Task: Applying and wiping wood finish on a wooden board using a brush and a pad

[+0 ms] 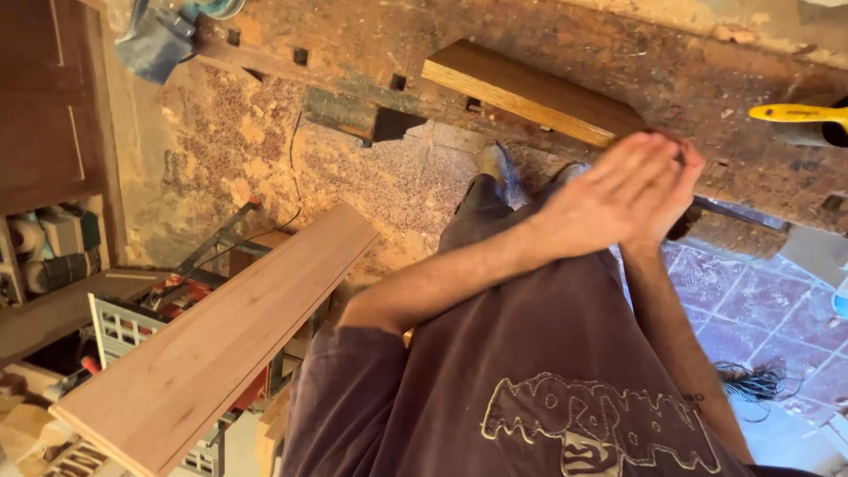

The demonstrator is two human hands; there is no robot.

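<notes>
A worn, stained wooden workbench (548,35) is spanning the upper part of the frame, running from the upper left toward the right edge, with square dog holes showing along its front edge. Below it, a speckled stone floor is filling the centre, giving way to reddish tiles at the lower right. A long, pale wooden board (221,340) is lying diagonally across the lower left of the frame, resting over a red and grey tool stand (132,322) crowded with clamps. A shorter, darker wooden plank (530,88) is sitting tilted at the upper centre against the bench front, its light edge facing down and its right end reaching just beside the hands. The person's purple shirt is occupying the lower centre, and both forearms are extending upward to the centre right. There the left hand (609,199) is lying flat, fingers straight, over the right hand (676,190), the two pressed together palm to palm; whether anything is held between them cannot be told. A yellow tool handle (795,113) is showing at the right edge on the bench, well apart from the hands.
</notes>
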